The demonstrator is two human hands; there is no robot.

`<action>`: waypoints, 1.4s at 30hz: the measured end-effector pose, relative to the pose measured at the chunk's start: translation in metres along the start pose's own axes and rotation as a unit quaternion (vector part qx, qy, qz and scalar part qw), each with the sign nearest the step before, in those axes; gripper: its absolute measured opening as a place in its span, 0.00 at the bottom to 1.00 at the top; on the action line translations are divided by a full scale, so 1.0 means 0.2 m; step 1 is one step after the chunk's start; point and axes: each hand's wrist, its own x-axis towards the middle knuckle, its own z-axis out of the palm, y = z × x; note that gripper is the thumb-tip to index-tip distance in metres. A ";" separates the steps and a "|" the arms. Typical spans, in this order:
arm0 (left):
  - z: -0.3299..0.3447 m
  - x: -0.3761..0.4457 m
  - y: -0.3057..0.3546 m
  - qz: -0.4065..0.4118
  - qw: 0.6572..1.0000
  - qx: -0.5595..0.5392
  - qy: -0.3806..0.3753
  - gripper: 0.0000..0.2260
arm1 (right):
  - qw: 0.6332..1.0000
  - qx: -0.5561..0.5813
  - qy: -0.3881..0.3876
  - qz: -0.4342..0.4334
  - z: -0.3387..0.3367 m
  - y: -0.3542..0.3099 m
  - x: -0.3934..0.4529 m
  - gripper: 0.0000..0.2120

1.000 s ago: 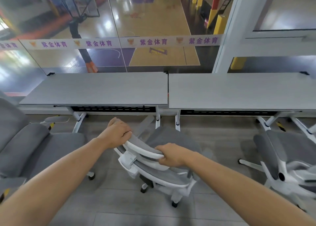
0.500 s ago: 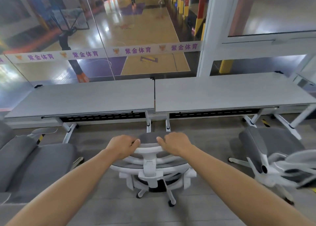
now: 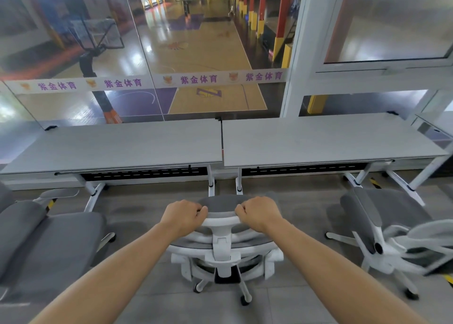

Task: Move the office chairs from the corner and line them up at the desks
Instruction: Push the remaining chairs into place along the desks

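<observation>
Chairs: three in head view. Centre chair [image 3: 221, 238] at lower middle, back toward camera, facing the seam between two benches: left bench [image 3: 117, 147], right bench [image 3: 328, 139]. Left hand [image 3: 184, 216] and right hand [image 3: 260, 213] both grip its headrest [image 3: 220, 207], fingers curled over the top edge, fingertips hidden. Second chair [image 3: 41, 240] at lower left, cut off by frame. Third chair [image 3: 387, 228] at lower right, backrest blurred, partly cropped.
</observation>
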 end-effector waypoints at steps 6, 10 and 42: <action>0.00 0.00 0.00 0.005 1.000 0.010 0.002 0.21 | 1.000 0.025 0.011 0.015 0.00 -0.01 -0.02 0.23; 0.00 -0.01 0.01 0.005 1.000 0.013 0.006 0.22 | 1.000 0.021 0.010 0.017 0.00 0.00 -0.02 0.23; 0.03 -0.07 0.08 -0.013 1.000 0.022 0.015 0.24 | 0.998 0.060 0.013 0.015 0.00 0.04 -0.10 0.22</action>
